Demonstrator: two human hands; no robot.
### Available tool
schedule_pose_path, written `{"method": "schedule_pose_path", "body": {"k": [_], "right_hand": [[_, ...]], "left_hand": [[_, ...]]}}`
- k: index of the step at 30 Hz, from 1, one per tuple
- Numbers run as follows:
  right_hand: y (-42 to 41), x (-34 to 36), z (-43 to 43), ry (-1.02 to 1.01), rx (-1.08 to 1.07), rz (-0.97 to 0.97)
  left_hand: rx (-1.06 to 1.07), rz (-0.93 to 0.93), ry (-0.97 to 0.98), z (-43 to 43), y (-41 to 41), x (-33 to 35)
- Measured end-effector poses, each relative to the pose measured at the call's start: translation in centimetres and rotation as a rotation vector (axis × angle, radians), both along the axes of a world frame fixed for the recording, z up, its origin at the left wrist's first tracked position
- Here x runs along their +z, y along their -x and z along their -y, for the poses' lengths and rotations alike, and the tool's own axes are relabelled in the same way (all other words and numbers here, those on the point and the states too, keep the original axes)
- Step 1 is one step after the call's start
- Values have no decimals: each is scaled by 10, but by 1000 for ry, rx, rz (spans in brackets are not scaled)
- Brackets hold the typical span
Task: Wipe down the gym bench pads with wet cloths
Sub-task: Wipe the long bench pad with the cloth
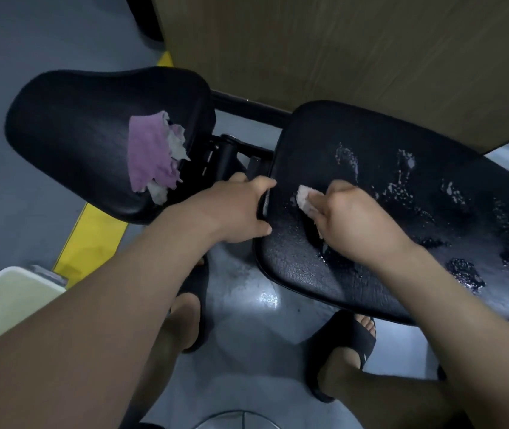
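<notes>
Black wet pad on right, droplets across it; second black pad on left, purple cloth lying on it. Wet pad's end edge clamped by left grip. Pale cloth bunched in right grip, pressed onto wet pad.

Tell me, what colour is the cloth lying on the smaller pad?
Purple, with pale grey ragged edges: the cloth lies on the black smaller pad, shown in the head view.

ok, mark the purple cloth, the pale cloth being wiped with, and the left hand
purple cloth (pixel 149 150), head view, middle of its purple layer.
pale cloth (pixel 304 196), head view, its exposed end.
left hand (pixel 240 209), head view, back of the hand, which grips the wet pad (pixel 324 134) by its edge.
</notes>
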State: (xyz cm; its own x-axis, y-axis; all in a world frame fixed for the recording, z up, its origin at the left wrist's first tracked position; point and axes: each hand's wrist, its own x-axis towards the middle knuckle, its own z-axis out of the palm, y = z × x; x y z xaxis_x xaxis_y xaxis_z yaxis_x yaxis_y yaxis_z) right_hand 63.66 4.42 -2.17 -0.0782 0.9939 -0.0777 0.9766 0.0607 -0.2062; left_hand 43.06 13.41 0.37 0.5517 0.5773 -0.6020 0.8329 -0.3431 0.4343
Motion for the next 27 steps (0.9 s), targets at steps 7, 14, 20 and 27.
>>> {"method": "schedule_pose_path", "body": {"k": [7,14,20,27], "right_hand": [[0,-7,-18,-169,-151,-5],[4,-5,-17,-164,-138,-94],[21,-2,-8,-76,36,-149],[6,-8,-16,-161,-48,-119]], "left_hand": [[-44,-73,8,0,-4,-11],[-54,-119,36,-5,-1,-13],[-51,-139,29,-5,-2,-16],[-37,-153,17,-6,-6,-14]]}}
